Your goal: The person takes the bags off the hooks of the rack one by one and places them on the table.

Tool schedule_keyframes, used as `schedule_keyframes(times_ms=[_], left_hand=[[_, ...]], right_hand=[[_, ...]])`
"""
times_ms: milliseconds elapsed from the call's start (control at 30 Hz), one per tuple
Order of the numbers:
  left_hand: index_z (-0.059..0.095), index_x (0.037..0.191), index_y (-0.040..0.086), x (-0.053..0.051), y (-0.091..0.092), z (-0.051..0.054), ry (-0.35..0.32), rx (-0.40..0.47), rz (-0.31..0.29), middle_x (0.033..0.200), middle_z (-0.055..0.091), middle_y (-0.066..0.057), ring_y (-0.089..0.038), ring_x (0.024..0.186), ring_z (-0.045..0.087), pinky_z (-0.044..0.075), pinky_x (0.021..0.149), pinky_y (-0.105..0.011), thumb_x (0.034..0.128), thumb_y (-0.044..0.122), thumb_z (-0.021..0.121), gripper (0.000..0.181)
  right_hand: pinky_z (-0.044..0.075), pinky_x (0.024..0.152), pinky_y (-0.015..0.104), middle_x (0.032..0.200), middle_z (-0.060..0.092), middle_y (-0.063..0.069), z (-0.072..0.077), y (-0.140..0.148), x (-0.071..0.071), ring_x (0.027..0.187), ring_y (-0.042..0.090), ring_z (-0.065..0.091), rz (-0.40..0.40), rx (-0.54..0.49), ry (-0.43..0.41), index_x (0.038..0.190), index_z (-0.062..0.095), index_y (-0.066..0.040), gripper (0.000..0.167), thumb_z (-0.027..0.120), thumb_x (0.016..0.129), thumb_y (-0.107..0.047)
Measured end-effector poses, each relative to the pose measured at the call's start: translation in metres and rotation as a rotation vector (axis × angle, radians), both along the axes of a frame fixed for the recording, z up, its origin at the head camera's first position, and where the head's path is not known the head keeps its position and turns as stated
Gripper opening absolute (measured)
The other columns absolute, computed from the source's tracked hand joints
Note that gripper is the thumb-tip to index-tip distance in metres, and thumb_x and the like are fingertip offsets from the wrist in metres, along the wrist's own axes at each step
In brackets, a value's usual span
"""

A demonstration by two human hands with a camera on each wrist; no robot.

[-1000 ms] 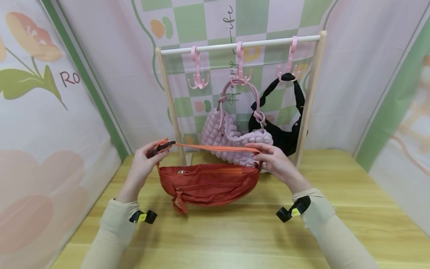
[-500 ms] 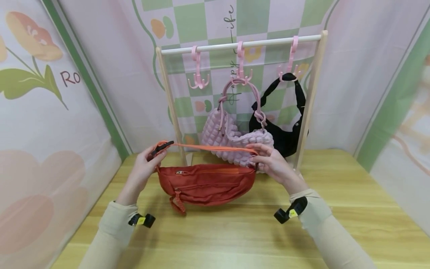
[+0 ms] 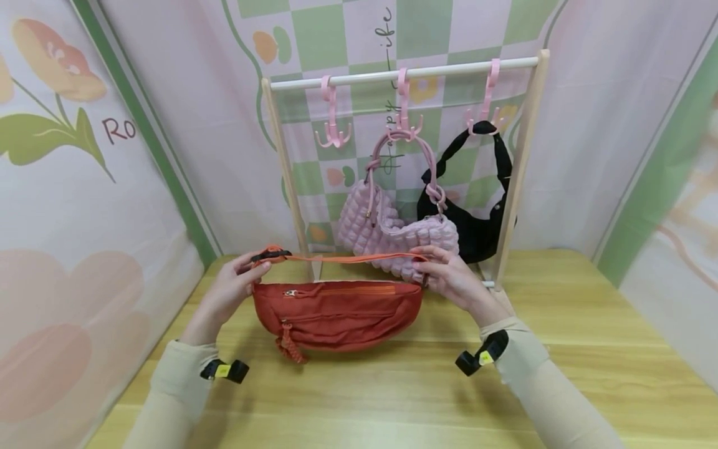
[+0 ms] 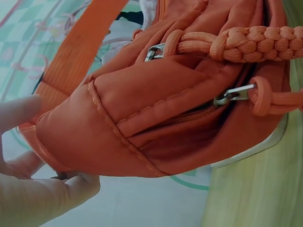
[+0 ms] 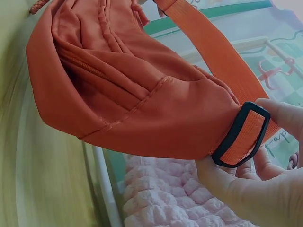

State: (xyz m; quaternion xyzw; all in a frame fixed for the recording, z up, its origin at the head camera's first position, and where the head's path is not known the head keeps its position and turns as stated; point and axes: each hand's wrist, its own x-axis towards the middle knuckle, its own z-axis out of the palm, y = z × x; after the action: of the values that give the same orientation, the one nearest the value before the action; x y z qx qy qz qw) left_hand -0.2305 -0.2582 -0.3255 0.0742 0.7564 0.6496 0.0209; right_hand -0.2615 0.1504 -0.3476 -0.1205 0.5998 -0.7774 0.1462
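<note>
An orange-red waist bag (image 3: 342, 315) hangs between both hands above the table, its front zips facing the person and its orange strap (image 3: 359, 257) stretched along the top. The left hand (image 3: 229, 288) pinches the strap and bag end beside a black buckle (image 3: 272, 254). At the other end the right hand (image 3: 453, 280) grips the strap; the right wrist view shows its fingers around a black slider (image 5: 241, 135). In the left wrist view, fingers of the left hand (image 4: 42, 189) lie at the bag's narrow end (image 4: 71, 127). A braided zip pull (image 3: 290, 344) dangles at the bag's left.
Behind the bag stands a rack with a white rail (image 3: 364, 78) and wooden posts. Three pink hooks hang there: the left hook (image 3: 332, 118) bears nothing, the middle one holds a lilac puffy bag (image 3: 392, 240), the right one a black bag (image 3: 477, 231). The table (image 3: 359, 399) is wooden.
The waist bag has shifted a little left and down, with the left hand moving the same way. Its strap is lower in the head view. The right hand has moved slightly left. Both hands keep hold.
</note>
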Motion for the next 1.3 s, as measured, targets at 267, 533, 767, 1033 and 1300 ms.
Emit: schedule_keyframes(times_ms=[267,533,767,1033,1300], left_hand=[[0.049,0.135,0.004,-0.002,-0.013,-0.007,-0.06,0.036,-0.021,0.114,0.048,0.0,-0.004,0.081,0.049,0.049,0.067,-0.021,0.0959,0.028,0.056,0.047],[0.045,0.136,-0.003,0.001,-0.023,-0.013,-0.109,-0.097,0.012,0.108,0.047,-0.004,-0.005,0.079,0.047,0.047,0.066,-0.022,0.0963,0.038,0.052,0.058],[0.051,0.108,0.001,-0.002,-0.03,-0.021,-0.14,-0.114,0.058,0.077,0.044,0.003,-0.007,0.069,0.043,0.046,0.065,-0.024,0.0946,0.04,0.055,0.041],[0.051,0.113,-0.005,-0.004,-0.039,-0.028,-0.146,-0.163,0.071,0.095,0.049,-0.009,-0.013,0.086,0.05,0.051,0.072,-0.028,0.0951,0.04,0.054,0.048],[0.049,0.116,-0.008,-0.002,-0.041,-0.026,-0.166,-0.289,0.119,0.098,0.048,-0.012,-0.014,0.085,0.051,0.055,0.074,-0.034,0.0928,0.049,0.053,0.062]], right_hand=[[0.051,0.072,0.022,0.091,0.066,-0.005,-0.005,-0.004,-0.001,0.075,0.005,0.059,0.018,0.018,-0.074,0.103,0.059,-0.016,0.011,0.057,0.094,-0.01],[0.046,0.066,0.023,0.089,0.068,-0.009,-0.019,-0.016,-0.001,0.067,0.002,0.052,0.009,0.099,-0.077,0.096,0.06,-0.021,0.003,0.058,0.095,-0.019],[0.045,0.066,0.025,0.088,0.062,-0.003,-0.031,-0.027,-0.001,0.064,0.004,0.049,0.011,0.206,-0.046,0.097,0.059,-0.014,0.01,0.056,0.096,-0.023],[0.047,0.067,0.029,0.092,0.06,-0.001,-0.036,-0.036,-0.001,0.073,0.007,0.05,0.004,0.285,-0.055,0.11,0.055,-0.005,0.027,0.054,0.097,-0.028],[0.048,0.068,0.03,0.096,0.06,0.003,-0.037,-0.042,-0.001,0.081,0.011,0.051,0.002,0.331,-0.05,0.117,0.053,0.002,0.036,0.052,0.098,-0.028]])
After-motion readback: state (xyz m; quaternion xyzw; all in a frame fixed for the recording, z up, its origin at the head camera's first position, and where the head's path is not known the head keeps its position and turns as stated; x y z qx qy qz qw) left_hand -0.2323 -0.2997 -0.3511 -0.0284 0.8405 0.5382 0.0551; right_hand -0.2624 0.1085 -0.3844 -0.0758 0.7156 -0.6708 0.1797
